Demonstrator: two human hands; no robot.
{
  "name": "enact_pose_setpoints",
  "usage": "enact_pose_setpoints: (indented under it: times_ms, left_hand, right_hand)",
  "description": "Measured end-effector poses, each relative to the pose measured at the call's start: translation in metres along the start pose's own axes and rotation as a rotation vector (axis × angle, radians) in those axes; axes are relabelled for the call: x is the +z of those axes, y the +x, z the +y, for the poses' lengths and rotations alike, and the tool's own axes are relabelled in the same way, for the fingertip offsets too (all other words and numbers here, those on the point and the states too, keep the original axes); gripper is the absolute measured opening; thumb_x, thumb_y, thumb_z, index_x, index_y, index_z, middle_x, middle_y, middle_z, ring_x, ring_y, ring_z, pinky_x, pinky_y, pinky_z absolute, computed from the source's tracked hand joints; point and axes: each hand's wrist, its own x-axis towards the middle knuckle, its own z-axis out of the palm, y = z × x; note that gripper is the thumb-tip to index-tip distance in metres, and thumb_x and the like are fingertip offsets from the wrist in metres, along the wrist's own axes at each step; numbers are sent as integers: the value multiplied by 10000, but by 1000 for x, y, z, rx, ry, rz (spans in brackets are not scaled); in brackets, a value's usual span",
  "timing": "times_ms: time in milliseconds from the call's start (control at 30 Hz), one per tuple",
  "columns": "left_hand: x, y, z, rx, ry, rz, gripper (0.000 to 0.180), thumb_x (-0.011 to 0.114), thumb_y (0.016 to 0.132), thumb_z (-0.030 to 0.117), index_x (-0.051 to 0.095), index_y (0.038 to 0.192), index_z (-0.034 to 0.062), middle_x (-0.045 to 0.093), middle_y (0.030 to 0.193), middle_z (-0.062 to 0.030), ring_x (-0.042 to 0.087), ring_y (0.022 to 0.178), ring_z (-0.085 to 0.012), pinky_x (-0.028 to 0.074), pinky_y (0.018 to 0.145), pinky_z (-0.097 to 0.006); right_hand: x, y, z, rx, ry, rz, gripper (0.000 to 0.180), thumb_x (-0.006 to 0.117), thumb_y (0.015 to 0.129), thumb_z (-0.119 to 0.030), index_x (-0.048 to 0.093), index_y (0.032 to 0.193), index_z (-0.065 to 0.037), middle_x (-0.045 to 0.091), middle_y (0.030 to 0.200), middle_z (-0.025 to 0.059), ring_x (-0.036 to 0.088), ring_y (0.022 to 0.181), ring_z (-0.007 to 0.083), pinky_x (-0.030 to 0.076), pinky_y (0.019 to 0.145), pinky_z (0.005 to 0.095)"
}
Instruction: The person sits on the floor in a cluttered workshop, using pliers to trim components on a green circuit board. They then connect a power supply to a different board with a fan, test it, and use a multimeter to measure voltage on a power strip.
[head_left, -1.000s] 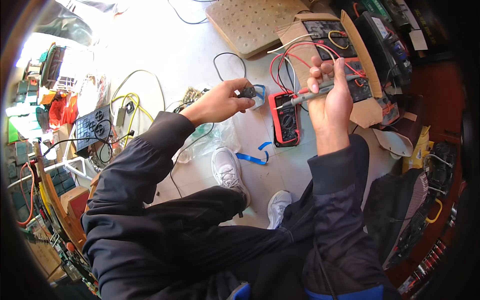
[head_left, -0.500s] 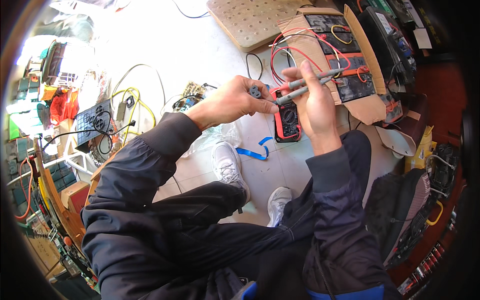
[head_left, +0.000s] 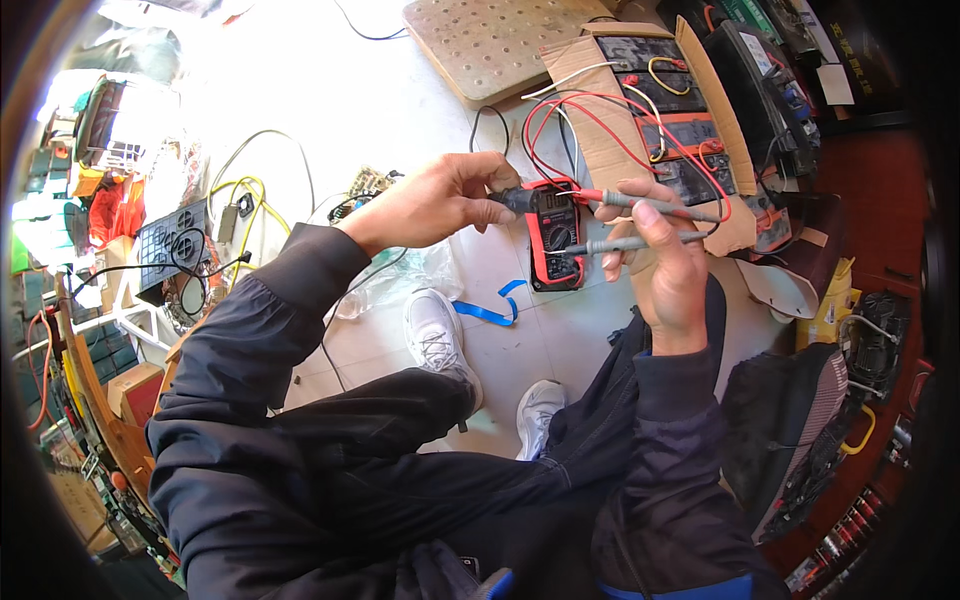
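Note:
My left hand (head_left: 445, 200) pinches a black plug (head_left: 516, 199), its face turned toward the right. In the earlier frame that face shows a two-hole, figure-eight outline. Between the fingers of my right hand (head_left: 665, 265) are two grey multimeter probes (head_left: 640, 242), held apart with their thin metal tips pointing left. The upper tip is close to the plug; whether it touches cannot be made out. Below and between the hands lies a red and black multimeter (head_left: 556, 236) on the floor, its dial showing and its display partly covered. Red and black test leads (head_left: 600, 98) loop above it.
An opened cardboard box (head_left: 592, 85) with black and orange batteries stands at the upper right. A dotted board (head_left: 500, 45) lies at the top. A blue strip (head_left: 487, 313) and clear plastic bag (head_left: 400, 280) lie near my shoes. Yellow cable (head_left: 262, 215) and clutter fill the left.
My right hand has moved right and down, and the probes have spread apart with tips leftward. The plug in my left hand has turned from facing upward to facing right.

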Motion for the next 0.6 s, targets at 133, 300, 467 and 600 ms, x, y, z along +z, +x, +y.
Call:
enact_pose_setpoints:
  times_ms: [133, 300, 467, 600]
  left_hand:
    - [-3, -1, -1, 21, -55, -6, 216, 713, 970, 105, 625, 1151, 25, 641, 906, -8, 597, 810, -74, 549, 745, -264]
    - [-3, -2, 1, 35, -101, -17, 209, 707, 976, 107, 624, 1153, 31, 650, 925, -5, 595, 822, -72, 545, 745, -266]
    - [-1, -4, 8, -28, 0, -18, 203, 708, 979, 121, 628, 1146, 37, 657, 921, 6, 585, 829, -60, 516, 724, -249]
    - [1, -5, 12, 10, -18, -37, 234, 723, 971, 161, 644, 1151, 35, 659, 919, -13, 593, 859, -83, 508, 760, -280]
  right_hand:
    - [10, -9, 0, -69, -142, 18, 312, 562, 994, -161, 624, 1227, 37, 703, 1026, 221, 637, 607, 177, 529, 537, 303]
    - [16, -11, 1, -89, -215, 29, 308, 564, 995, -133, 639, 1229, 52, 715, 1053, 226, 642, 610, 155, 522, 534, 275]
    - [22, -14, 5, -38, -230, 20, 294, 579, 1001, -122, 654, 1234, 41, 726, 1047, 193, 651, 634, 136, 519, 552, 258]
    - [23, -13, 6, -19, -254, 1, 281, 589, 1003, -124, 668, 1231, 19, 730, 1004, 142, 644, 648, 109, 509, 563, 242]
